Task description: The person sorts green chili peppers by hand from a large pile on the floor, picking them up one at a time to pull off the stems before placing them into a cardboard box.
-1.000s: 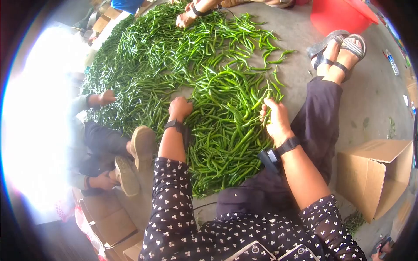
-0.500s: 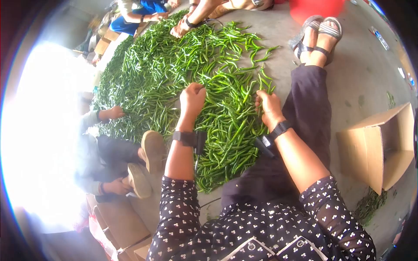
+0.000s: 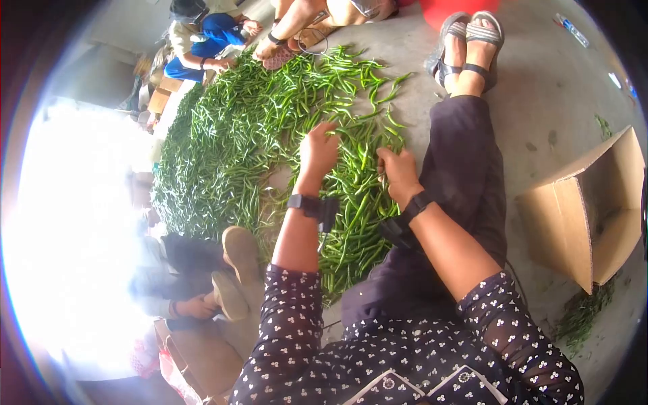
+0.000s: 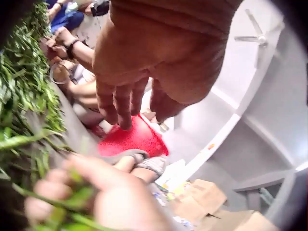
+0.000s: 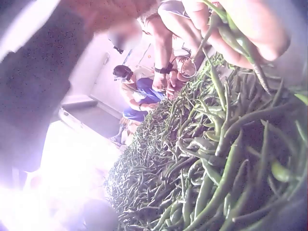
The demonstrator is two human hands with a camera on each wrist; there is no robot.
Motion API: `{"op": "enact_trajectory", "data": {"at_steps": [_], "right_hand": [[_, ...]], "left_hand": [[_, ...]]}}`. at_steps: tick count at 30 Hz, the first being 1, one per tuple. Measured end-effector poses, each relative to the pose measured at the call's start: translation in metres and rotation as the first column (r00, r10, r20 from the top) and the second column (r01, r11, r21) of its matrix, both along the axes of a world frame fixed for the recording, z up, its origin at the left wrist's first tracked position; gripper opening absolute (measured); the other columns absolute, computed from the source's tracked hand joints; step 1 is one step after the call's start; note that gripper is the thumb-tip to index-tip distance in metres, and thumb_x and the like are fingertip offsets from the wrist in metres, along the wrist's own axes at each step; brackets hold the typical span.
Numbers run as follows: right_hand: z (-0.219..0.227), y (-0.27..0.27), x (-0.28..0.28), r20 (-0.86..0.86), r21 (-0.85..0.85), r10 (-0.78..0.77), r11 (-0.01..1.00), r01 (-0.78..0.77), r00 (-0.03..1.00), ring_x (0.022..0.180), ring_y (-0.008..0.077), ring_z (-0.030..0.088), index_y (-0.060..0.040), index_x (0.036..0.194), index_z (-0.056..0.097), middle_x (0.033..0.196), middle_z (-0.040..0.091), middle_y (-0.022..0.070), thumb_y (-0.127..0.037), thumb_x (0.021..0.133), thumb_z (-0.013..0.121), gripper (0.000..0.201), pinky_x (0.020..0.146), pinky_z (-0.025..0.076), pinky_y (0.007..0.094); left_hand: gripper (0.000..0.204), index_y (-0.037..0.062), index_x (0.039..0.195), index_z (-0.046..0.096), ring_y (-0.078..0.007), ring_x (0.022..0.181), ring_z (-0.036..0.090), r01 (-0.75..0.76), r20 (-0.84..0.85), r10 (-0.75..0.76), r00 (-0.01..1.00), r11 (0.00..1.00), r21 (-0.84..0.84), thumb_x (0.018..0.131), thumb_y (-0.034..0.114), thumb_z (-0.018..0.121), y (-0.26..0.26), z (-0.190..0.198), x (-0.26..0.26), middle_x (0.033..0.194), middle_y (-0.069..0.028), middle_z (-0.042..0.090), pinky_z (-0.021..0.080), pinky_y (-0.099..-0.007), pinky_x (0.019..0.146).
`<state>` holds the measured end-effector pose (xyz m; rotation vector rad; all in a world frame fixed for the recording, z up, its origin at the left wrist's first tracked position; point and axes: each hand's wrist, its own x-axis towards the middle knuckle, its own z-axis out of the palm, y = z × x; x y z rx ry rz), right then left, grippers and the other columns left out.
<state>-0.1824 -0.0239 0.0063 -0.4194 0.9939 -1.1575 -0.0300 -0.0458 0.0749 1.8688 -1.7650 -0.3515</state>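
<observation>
A wide pile of long green chili peppers covers the floor in front of me. My right hand is over its right side, fingers curled round several green chili peppers whose tips stick out in the right wrist view. The same held peppers show blurred at the lower left of the left wrist view. My left hand hovers over the pile, a short way left of the right one. Its fingers hang loosely bent in the left wrist view, with no pepper visible in them.
Two other people sit at the far edge, one in blue trousers. Another person's shoes are at the left beside the pile. A red tub stands far right. An opened cardboard box lies right of my leg, with plant scraps near it.
My left hand has come across the pile toward my right hand, and its fist has loosened. The right hand keeps its peppers. The head view has turned, showing more at the far left.
</observation>
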Motion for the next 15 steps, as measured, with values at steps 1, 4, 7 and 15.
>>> {"op": "enact_trajectory", "data": {"at_steps": [1, 4, 7, 15], "right_hand": [[0.0, 0.0, 0.001, 0.006, 0.005, -0.007, 1.0, 0.007, 1.0, 0.047, 0.0106, 0.048, -0.0037, 0.082, 0.049, 0.061, 0.052, 0.0028, -0.009, 0.074, 0.06, 0.014, 0.04, 0.035, 0.0251], [0.002, 0.002, 0.005, -0.04, 0.028, -0.013, 1.0, 0.014, 0.999, 0.048, 0.0105, 0.049, -0.0037, 0.083, 0.05, 0.062, 0.053, 0.0033, -0.009, 0.073, 0.061, 0.016, 0.041, 0.036, 0.0246], [0.005, 0.003, 0.005, -0.007, 0.054, -0.009, 0.998, 0.009, 1.0, 0.048, 0.0103, 0.049, -0.0046, 0.083, 0.05, 0.062, 0.053, 0.0031, -0.01, 0.072, 0.061, 0.017, 0.041, 0.036, 0.0244], [0.008, 0.001, 0.002, -0.001, 0.109, 0.081, 0.991, -0.08, 0.997, 0.05, 0.0113, 0.05, -0.0054, 0.084, 0.05, 0.064, 0.054, 0.0035, -0.011, 0.072, 0.061, 0.017, 0.043, 0.037, 0.0243]], "left_hand": [[0.026, 0.0084, 0.096, 0.065, -0.0302, 0.079, 0.061, -0.048, 0.091, 0.05, 0.995, 0.999, -0.026, 0.073, 0.017, 0.056, 0.0, -0.024, 0.028, 0.09, -0.0154, 0.063, 0.047, -0.037, 0.074], [0.026, 0.0097, 0.094, 0.066, -0.028, 0.087, 0.061, -0.14, 0.115, 0.133, 0.984, 0.989, 0.056, 0.073, 0.022, 0.058, 0.01, -0.049, 0.062, 0.092, -0.0133, 0.064, 0.047, -0.0348, 0.077], [0.026, 0.0108, 0.095, 0.066, -0.0294, 0.085, 0.06, -0.1, 0.281, 0.062, 0.958, 0.988, 0.122, 0.071, 0.019, 0.059, 0.006, -0.065, 0.07, 0.09, -0.0127, 0.064, 0.047, -0.0372, 0.077], [0.021, 0.0072, 0.087, 0.065, -0.0258, 0.08, 0.061, -0.085, 0.396, 0.003, 0.918, 0.978, 0.19, 0.072, 0.022, 0.064, 0.005, -0.077, 0.045, 0.091, -0.0115, 0.062, 0.049, -0.0366, 0.069]]}}
